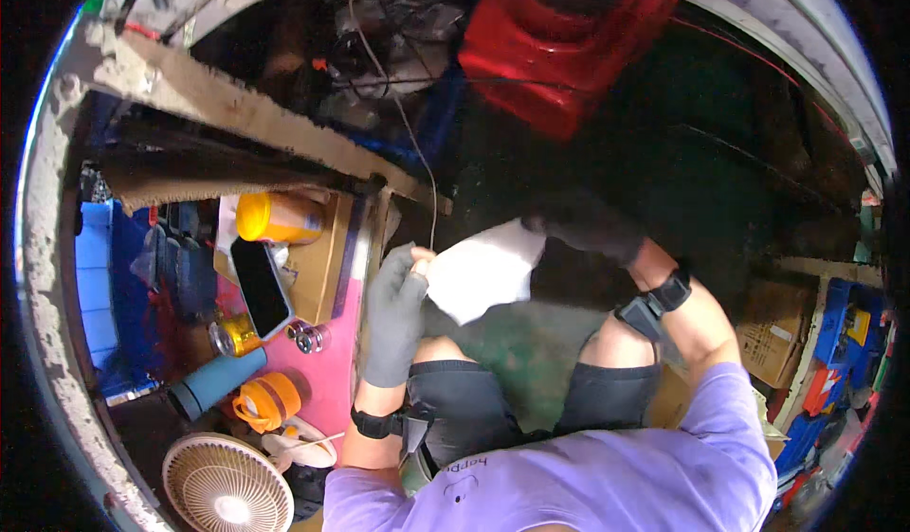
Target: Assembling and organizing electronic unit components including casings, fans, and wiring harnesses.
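A thin white sheet (488, 271), paper or cloth, I cannot tell which, is stretched out in front of my knees. My left hand (394, 319), in a grey glove with bare fingertips showing, pinches its left edge. At the sheet's upper right corner, my right hand (590, 231) in a dark glove is closed on it; shadow hides most of those fingers. The sheet's lower edge hangs in a point between the hands.
Left of me, a pink surface (332, 371) bears a phone (259, 286), a yellow-lidded jar (280, 217), an orange container (265, 401) and a blue bottle (218, 382). A fan (227, 485) stands nearer. Ahead are a red plastic stool (559, 49) and a hanging cable (408, 120). Cardboard boxes (773, 333) stand right.
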